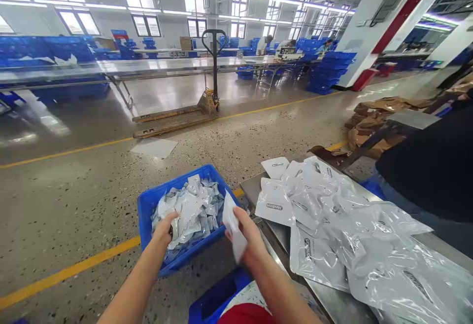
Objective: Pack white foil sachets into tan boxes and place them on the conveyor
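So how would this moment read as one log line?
left hand: in blue plastic crate, on silvery sachets | right hand: holds white flat pouch | steel table: white pouches

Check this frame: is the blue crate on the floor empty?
No, the blue crate is heaped with small silvery packets, and the left hand reaches into them.

A shiny steel tabletop (273,235) at right carries heaped white plastic pouches (332,215); the speckled floor (74,200) bears a blue plastic crate (146,205).

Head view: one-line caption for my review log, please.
Left hand reaches into a blue crate of small packets while right hand holds a white packet beside a steel table.
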{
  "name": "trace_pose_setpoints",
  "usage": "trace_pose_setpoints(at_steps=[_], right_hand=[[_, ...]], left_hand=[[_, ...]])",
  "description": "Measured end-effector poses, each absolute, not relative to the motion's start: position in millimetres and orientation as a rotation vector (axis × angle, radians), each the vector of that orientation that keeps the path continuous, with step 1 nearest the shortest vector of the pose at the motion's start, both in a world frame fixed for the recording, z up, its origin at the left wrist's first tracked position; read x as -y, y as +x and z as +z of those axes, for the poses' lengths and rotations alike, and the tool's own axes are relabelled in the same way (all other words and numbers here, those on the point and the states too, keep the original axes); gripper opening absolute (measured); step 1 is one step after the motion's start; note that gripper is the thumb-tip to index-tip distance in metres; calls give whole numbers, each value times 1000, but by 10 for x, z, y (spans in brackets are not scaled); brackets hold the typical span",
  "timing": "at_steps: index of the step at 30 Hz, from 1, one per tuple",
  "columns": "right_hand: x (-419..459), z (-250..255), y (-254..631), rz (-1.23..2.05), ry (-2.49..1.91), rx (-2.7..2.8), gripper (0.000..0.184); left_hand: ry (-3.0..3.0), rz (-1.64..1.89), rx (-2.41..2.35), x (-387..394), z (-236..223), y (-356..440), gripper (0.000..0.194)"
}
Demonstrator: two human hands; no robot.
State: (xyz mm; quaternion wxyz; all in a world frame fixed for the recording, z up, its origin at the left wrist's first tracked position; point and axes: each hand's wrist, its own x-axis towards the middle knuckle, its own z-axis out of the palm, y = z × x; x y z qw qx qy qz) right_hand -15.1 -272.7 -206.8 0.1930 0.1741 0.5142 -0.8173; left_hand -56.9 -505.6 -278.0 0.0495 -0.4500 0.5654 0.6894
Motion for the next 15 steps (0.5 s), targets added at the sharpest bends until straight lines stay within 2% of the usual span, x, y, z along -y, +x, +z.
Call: trace_pose_setpoints(at_steps=[2, 6, 10, 15], right_hand=[[2897, -2212, -390, -2259, 586, -1433, 63], [2859, -2646, -264, -2173, 673, -1426, 71], [2501, -2966, 244, -2166, 699, -1422, 59], [2081, -3137, 846, -2108, 768, -1474, 41]], left_hand=[[-1447, 2047, -1694, 5026, -2944, -815, 17], [-1395, 1923, -1702, 4743, -3185, -1359, 33], [-1259, 1712, -1779, 4334, -3345, -1719, 45], [-1101, 1374, -1993, 3950, -3411, -1538, 41]])
